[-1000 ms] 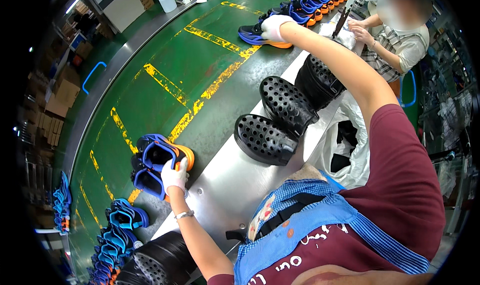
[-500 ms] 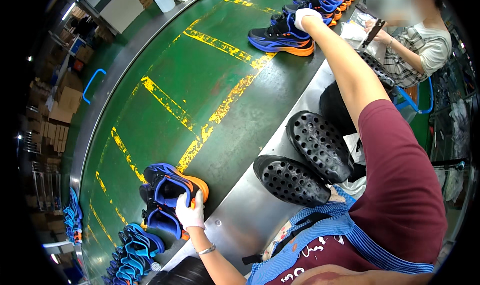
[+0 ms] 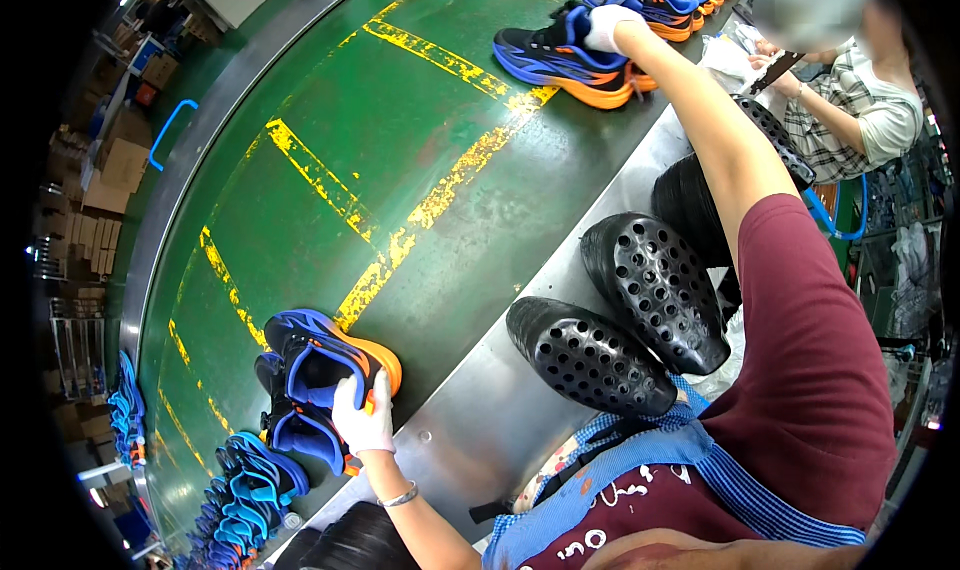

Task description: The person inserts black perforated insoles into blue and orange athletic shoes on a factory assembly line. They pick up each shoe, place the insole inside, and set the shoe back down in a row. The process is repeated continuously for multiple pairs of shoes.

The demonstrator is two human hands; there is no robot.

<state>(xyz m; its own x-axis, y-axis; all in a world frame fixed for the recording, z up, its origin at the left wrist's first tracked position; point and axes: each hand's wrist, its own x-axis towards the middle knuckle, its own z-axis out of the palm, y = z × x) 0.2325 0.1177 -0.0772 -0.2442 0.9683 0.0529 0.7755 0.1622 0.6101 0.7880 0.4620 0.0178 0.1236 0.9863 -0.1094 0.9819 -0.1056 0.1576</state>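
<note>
My left hand (image 3: pixel 362 416), in a white glove, grips the heel of a black, blue and orange sneaker (image 3: pixel 318 342) on the green surface at lower left. Its mate (image 3: pixel 305 440) lies against it on the near side, partly behind my hand. At the far end, my right hand (image 3: pixel 612 28), also gloved, is closed on the collar of another black and blue sneaker with an orange sole (image 3: pixel 560 65). Part of a second orange sole (image 3: pixel 641 80) shows behind that heel. My right fingertips are partly hidden by the shoe.
A row of similar sneakers (image 3: pixel 690 0) runs along the far right. Blue shoes (image 3: pixel 245 485) crowd the lower left. Black perforated shoe-shaped forms (image 3: pixel 665 295) stand by the metal edge (image 3: pixel 470 385) before me. A co-worker (image 3: pixel 850 110) sits at the upper right, holding something dark.
The view has shifted a little. The sneaker in my right hand has come slightly away from the far row, and an orange sole now shows behind it. My left hand keeps its hold.
</note>
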